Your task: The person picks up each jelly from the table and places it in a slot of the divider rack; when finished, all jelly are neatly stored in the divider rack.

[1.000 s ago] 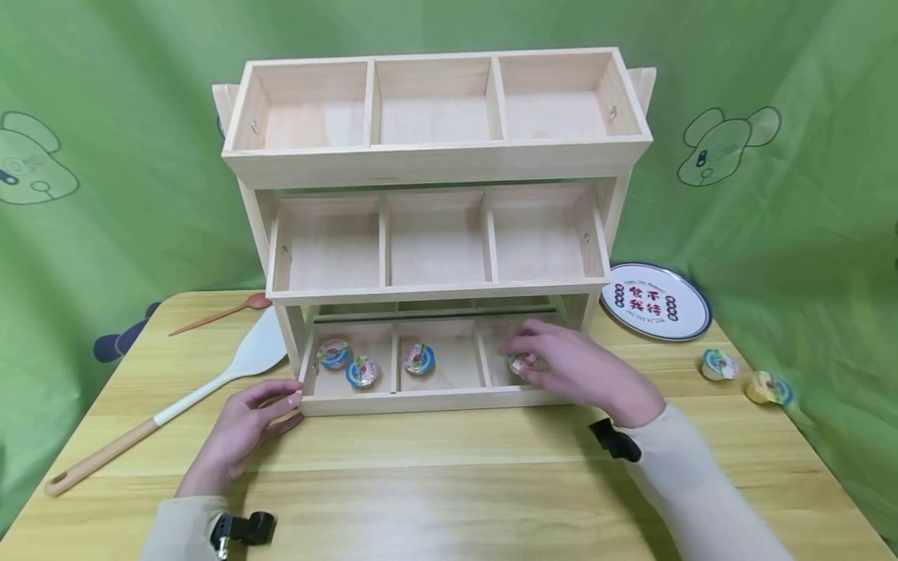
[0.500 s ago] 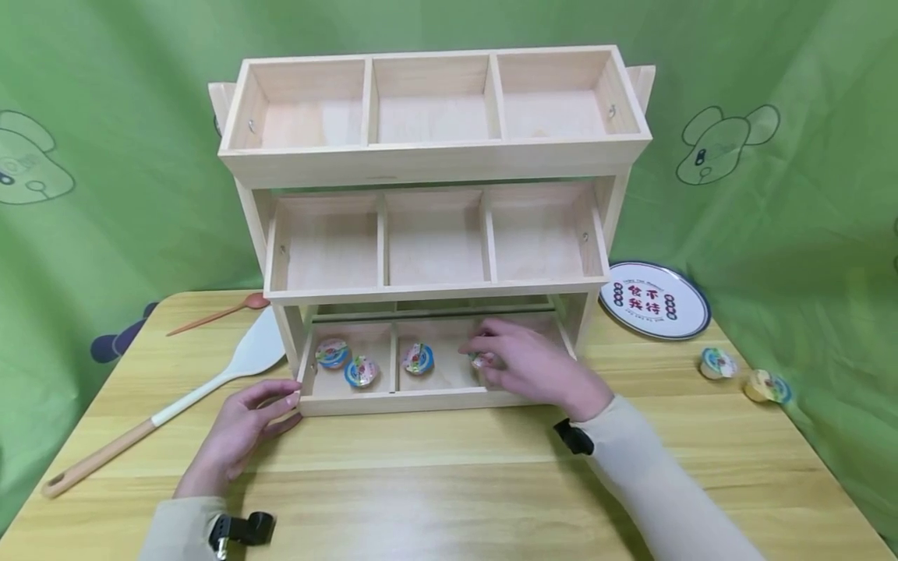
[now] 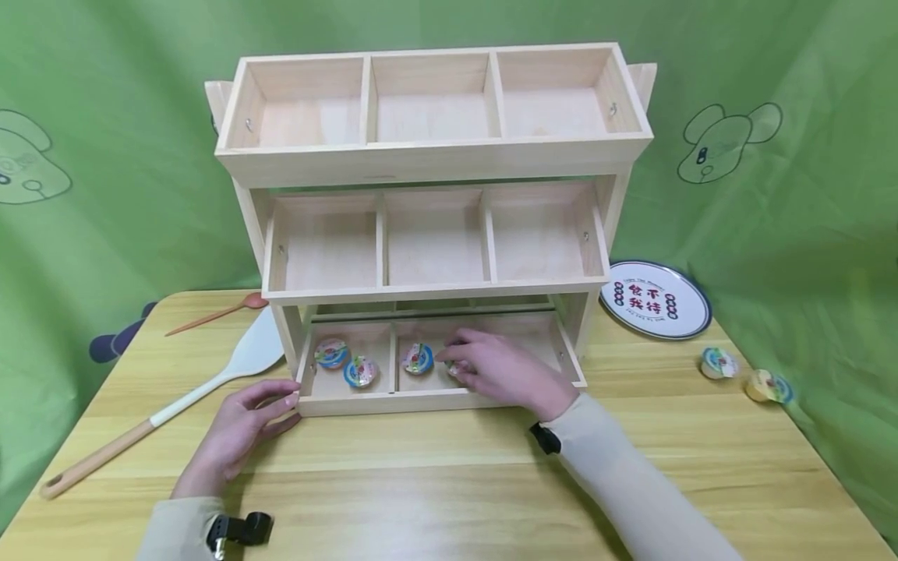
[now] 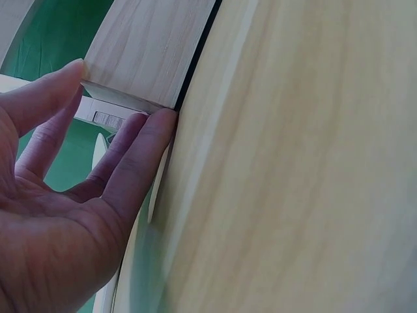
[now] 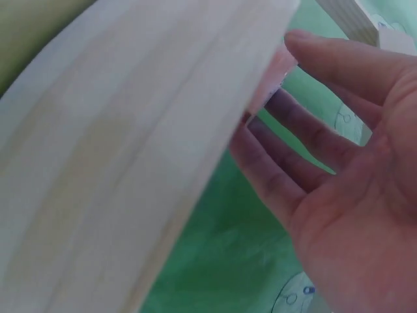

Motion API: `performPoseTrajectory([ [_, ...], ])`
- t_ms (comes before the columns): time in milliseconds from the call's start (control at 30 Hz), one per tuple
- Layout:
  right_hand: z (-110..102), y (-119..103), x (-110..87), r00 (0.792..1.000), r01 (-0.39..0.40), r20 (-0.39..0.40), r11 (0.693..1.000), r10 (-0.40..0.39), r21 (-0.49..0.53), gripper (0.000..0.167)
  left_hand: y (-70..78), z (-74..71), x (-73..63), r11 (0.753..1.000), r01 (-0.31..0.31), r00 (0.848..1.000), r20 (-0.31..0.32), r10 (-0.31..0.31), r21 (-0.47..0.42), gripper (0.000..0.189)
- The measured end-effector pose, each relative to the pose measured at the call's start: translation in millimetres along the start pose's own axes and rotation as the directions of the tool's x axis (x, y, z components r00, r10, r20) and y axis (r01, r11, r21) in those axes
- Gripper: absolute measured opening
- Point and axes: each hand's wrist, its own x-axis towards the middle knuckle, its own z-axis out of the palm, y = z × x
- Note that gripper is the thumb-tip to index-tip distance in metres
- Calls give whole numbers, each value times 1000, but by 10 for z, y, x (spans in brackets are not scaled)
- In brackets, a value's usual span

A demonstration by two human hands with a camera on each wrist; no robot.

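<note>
A wooden three-tier rack (image 3: 428, 293) has three compartments in each tray. My right hand (image 3: 501, 370) is low in the bottom tray's middle compartment. It pinches a small jelly cup (image 3: 453, 368), mostly hidden by the fingers; its pinkish side shows beyond the tray wall in the right wrist view (image 5: 277, 73). Just left of it sits another jelly cup (image 3: 418, 359). Two more lie in the left compartment, one behind (image 3: 332, 354) and one in front (image 3: 361, 372). My left hand (image 3: 242, 428) holds the tray's front left corner with thumb and fingertips.
Left of the rack lie a white spatula (image 3: 256, 347) with a wooden handle and a reddish-brown spoon (image 3: 217, 314). A white plate (image 3: 655, 300) with red lettering rests at right. Two jelly cups, one pale (image 3: 719, 363) and one yellow (image 3: 765, 386), lie near the right table edge.
My right hand has slid left with its jelly cup, from the bottom tray's right compartment into the middle one, beside the cup there. The left hand stays at the tray corner.
</note>
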Motion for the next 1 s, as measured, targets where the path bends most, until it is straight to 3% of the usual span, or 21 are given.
performPoseTrajectory([
  [700,119,32,186,994,-4,108,989,20,-145,31,11,-17,9,1000,-3,1000,-1,3,10,35],
  [1000,97,13,181,986,-69,145,994,80,-82,33,15,-14,4,1000,14,1000,0,-14,6,33],
])
